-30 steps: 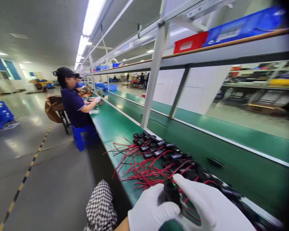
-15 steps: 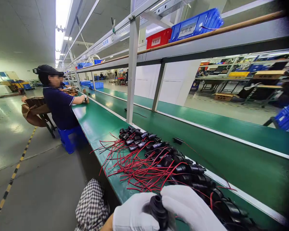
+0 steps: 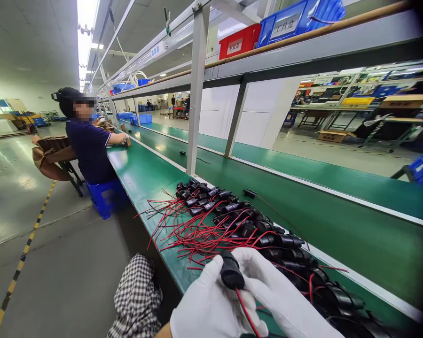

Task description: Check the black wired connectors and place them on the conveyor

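Observation:
A black cylindrical part [image 3: 231, 271] with a red wire [image 3: 246, 310] trailing from its lower end is held between my two white-gloved hands. My left hand [image 3: 209, 300] pinches it from the left, thumb against its side. From the right, the fingers of my right hand [image 3: 268, 286] close on the same part. Just beyond my hands lies a pile of similar black cylindrical parts [image 3: 232, 206], heaped on the green bench [image 3: 141, 162]. Their loose red wires [image 3: 200, 237] spread towards the bench's left edge.
Beyond a white rail, a black wired part [image 3: 249, 193] and another [image 3: 182, 153] lie on the green belt [image 3: 303, 202]. A grey post [image 3: 198, 94] rises at the rail. Red [image 3: 238, 42] and blue bins [image 3: 296, 21] stand on the shelf. A seated co-worker [image 3: 88, 141] works farther along.
My hands have turned the black part, so its wire end now faces me instead of its stepped nozzle end. The parts on the belt have shifted away to the left.

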The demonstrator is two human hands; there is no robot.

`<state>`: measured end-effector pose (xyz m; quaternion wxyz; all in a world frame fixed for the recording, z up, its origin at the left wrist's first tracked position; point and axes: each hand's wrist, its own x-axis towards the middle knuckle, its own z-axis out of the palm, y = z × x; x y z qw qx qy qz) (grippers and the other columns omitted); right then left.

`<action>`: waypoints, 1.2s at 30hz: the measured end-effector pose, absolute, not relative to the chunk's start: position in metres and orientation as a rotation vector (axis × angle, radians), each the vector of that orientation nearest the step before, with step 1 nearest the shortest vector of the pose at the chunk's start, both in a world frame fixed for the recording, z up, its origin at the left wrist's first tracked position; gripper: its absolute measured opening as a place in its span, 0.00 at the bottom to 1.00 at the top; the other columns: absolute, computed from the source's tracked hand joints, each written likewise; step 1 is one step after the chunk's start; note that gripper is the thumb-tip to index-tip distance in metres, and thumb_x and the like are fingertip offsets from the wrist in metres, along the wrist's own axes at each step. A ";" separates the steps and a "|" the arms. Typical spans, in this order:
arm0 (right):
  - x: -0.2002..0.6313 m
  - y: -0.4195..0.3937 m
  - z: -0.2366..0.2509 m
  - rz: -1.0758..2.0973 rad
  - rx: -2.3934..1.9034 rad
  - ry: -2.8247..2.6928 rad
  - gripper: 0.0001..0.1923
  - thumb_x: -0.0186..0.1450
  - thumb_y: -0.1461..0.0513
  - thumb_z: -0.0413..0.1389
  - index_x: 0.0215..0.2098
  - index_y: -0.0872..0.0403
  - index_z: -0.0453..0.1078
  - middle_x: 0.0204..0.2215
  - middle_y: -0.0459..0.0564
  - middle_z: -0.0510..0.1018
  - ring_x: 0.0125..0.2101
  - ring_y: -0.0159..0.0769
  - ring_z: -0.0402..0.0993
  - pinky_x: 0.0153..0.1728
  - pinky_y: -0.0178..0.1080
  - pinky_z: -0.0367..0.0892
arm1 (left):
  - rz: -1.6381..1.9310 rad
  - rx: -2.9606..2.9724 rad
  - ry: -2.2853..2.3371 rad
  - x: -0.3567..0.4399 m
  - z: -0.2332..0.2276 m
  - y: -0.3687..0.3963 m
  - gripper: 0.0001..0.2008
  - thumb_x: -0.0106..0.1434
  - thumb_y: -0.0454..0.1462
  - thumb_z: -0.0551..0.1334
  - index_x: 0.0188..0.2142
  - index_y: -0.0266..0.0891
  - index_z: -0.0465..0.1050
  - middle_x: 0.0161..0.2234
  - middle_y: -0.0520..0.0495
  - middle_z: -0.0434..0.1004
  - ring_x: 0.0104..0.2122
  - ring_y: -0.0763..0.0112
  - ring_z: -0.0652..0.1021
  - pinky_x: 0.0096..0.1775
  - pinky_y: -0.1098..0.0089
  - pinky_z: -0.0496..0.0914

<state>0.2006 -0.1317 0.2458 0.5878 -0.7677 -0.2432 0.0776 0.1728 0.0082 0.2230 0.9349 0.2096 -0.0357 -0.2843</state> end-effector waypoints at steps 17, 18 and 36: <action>0.199 -0.166 0.249 -0.141 -1.928 -0.924 0.26 0.65 0.50 0.56 0.60 0.41 0.62 0.59 0.52 0.67 0.57 0.49 0.69 0.57 0.47 0.69 | 0.307 1.677 -0.406 0.158 0.241 0.031 0.13 0.57 0.42 0.64 0.40 0.38 0.73 0.40 0.43 0.74 0.42 0.58 0.75 0.46 0.62 0.67; 0.196 -0.166 0.250 -0.175 -1.975 -0.919 0.29 0.62 0.57 0.58 0.61 0.41 0.60 0.59 0.51 0.66 0.57 0.48 0.68 0.58 0.45 0.68 | 0.354 1.740 -0.427 0.157 0.241 0.032 0.12 0.58 0.40 0.63 0.40 0.38 0.72 0.40 0.44 0.74 0.41 0.60 0.75 0.44 0.63 0.68; 0.193 -0.136 0.272 -0.100 -1.815 -0.735 0.11 0.62 0.54 0.57 0.38 0.50 0.72 0.35 0.49 0.79 0.37 0.42 0.78 0.40 0.40 0.76 | 1.216 2.033 -0.503 0.161 0.226 0.024 0.19 0.64 0.42 0.63 0.51 0.36 0.67 0.38 0.42 0.76 0.36 0.61 0.75 0.37 0.63 0.72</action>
